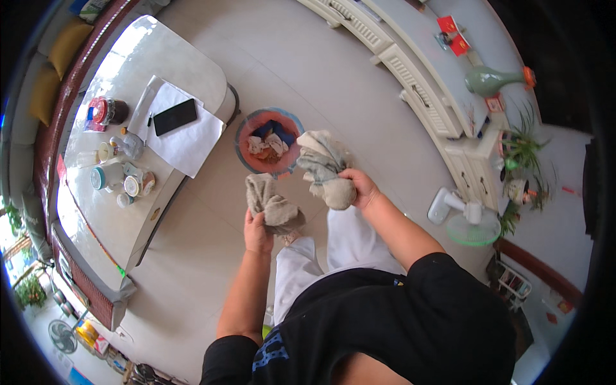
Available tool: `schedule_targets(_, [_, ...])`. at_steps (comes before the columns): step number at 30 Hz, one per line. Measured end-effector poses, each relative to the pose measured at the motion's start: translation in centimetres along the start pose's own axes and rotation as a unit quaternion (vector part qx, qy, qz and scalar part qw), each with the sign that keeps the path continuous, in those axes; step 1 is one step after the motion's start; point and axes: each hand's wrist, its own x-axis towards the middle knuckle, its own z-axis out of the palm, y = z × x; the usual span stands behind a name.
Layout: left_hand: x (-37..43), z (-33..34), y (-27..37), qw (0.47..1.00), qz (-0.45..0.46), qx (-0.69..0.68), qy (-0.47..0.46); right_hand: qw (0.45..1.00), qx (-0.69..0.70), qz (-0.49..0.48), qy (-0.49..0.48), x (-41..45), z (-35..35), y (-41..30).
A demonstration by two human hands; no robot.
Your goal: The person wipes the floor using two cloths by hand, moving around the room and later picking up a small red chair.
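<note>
My left hand (258,233) grips a crumpled grey-beige cloth (275,204), which sticks up beyond the fingers. A second bunched cloth (326,168), patterned in beige and grey-green, is pinched in my right hand (360,187). The two cloths are apart, both held above the tiled floor. Just beyond them stands a round bin (244,153) with a reddish inside and a bluish rim; crumpled white tissues, something blue and brownish scraps lie in it. Parts of both palms are hidden by the cloths.
On the left a glossy coffee table (192,62) carries a black smartphone (175,117), paper sheets (185,149) and several jars. A low white cabinet (404,67) with a green vase (491,81) runs along the upper right. A white fan (469,219) stands at right.
</note>
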Motion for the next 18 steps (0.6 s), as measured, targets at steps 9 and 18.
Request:
schedule_targets(9, [6.1, 16.1, -6.1, 0.995, 0.021, -0.095, -0.018, 0.679, -0.707, -0.197, -0.022, 2.0, 2.9, -12.6])
schedule_targets(18, [12.1, 25.0, -5.4, 0.993, 0.064, -0.094, 0.021, 0.646, -0.743, -0.136, -0.105, 3.8, 5.9, -22.7])
